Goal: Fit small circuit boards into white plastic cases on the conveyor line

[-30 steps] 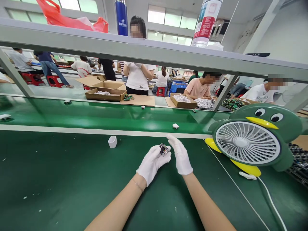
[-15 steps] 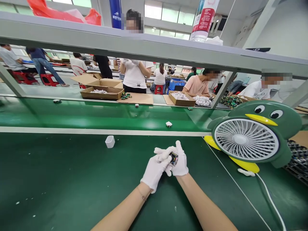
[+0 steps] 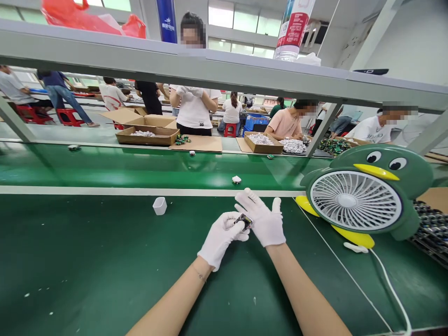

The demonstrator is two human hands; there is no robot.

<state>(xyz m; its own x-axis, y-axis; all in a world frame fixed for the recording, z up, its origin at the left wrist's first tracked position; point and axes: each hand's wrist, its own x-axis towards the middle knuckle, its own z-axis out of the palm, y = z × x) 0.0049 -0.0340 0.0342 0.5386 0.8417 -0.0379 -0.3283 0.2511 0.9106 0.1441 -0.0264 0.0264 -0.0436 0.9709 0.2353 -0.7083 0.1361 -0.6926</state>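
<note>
Both my hands wear white gloves and meet over the green worktable. My left hand is closed, pinching a small dark electronic part between thumb and fingers. My right hand lies beside it with fingers stretched out and spread, its palm side touching the part. A small white plastic housing stands on the table to the left of my hands. Another small white piece rides on the green conveyor belt just beyond.
A green penguin-shaped desk fan with a white cable stands at the right. A grey shelf beam crosses overhead with a bottle on it. Across the belt, people work at cardboard boxes of parts.
My right hand has opened and spread its fingers, leaving the part pinched in my left hand. The white piece on the belt has drifted left.
</note>
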